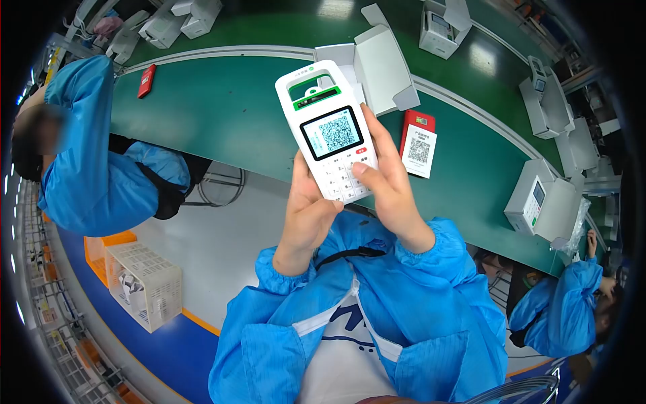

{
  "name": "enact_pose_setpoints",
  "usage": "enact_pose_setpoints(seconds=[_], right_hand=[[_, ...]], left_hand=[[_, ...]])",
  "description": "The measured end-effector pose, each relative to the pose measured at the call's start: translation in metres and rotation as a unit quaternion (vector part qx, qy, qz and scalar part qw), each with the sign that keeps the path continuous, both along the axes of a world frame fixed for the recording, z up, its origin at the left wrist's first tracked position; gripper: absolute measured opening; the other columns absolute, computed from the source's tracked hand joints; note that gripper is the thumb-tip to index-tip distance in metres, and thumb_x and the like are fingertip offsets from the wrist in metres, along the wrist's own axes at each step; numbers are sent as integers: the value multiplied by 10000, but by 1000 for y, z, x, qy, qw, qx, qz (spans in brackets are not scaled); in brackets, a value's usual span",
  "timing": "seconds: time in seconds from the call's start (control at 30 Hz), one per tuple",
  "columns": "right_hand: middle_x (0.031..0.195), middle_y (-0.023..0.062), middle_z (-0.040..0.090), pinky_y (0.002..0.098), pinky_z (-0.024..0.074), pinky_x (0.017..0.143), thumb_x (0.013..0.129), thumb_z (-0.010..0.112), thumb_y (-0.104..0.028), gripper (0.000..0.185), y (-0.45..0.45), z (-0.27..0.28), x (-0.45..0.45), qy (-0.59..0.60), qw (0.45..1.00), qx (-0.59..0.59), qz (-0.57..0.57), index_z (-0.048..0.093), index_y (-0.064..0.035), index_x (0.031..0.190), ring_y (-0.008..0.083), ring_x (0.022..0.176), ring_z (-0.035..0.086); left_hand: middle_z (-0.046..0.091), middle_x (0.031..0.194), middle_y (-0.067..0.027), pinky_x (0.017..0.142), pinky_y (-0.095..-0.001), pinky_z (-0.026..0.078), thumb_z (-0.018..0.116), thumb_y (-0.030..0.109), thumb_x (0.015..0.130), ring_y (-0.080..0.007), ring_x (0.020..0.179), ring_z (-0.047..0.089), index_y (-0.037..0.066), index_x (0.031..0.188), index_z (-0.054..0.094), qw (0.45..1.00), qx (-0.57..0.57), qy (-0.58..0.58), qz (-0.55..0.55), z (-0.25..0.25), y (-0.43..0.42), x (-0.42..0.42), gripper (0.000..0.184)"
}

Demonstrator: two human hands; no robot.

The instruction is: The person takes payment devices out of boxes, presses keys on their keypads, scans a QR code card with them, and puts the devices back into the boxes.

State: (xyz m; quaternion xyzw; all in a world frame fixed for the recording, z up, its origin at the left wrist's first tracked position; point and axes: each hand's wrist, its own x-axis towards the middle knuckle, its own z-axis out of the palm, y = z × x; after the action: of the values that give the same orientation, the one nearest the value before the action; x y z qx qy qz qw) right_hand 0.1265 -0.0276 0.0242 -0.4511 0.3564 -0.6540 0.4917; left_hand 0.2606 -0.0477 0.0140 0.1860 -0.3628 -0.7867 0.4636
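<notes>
Left hand (306,215) grips lower left side of white terminal (325,131), right hand (390,192) its right side, thumb at keypad (340,178), over tabletop's (208,114) near edge. Lit screen (335,133) shows code; start-up looks done. Beyond, printed card (420,155) overlaps red pack (420,119); at far edge, box (383,71) stands open, closing apparently undone.

Two bare hands: one left hand (304,219), one right hand (389,185). Between both, one white card machine (328,128). One printed card (420,153). Two red gadgets: one far left (147,81), one partly under that card (422,120). Two square codes: one on the screen (338,131), one on the card. Two crates, one orange (95,259), one white (160,286). Two other people, left (101,161) and right (562,310). At least four open boxes (385,71) from middle to right; more boxes (161,28) upper left, too jumbled to count.
</notes>
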Motion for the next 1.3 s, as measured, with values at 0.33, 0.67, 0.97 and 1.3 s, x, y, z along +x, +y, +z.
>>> enact_pose_setpoints(seconds=[0.33,0.67,0.97,1.3], right_hand=[[1440,191,353,350,314,1084,900,479,-25,683,-10,4,4,36,999,-22,-15,147,24,1496,234,1317,385],[1464,204,302,357,294,1097,896,486,-45,700,-21,2,1,29,999,-33,-17,123,50,1487,248,1344,348],[1459,206,316,357,298,1095,903,477,-20,685,-25,3,-3,55,998,-28,-10,129,47,1488,249,1343,353],[1457,195,327,344,308,1085,913,473,-31,687,-24,7,-3,28,999,-17,-2,116,42,1495,235,1336,358]], left_hand=[[322,1424,-206,1100,-479,334,537,-18,642,-349,1371,339,52,1472,4,998,-65,-24,-8,6,-10,2,989],[330,1439,-199,1097,-468,332,613,53,627,-351,1359,354,50,1478,38,998,-47,-45,-15,10,-23,3,1027],[283,1466,-170,1116,-463,283,605,36,687,-310,1398,289,53,1481,-12,997,-61,9,-35,-2,-29,2,1005],[301,1456,-186,1111,-465,295,532,-17,690,-316,1392,304,40,1481,-26,997,-57,-1,-42,6,-26,1,970]])
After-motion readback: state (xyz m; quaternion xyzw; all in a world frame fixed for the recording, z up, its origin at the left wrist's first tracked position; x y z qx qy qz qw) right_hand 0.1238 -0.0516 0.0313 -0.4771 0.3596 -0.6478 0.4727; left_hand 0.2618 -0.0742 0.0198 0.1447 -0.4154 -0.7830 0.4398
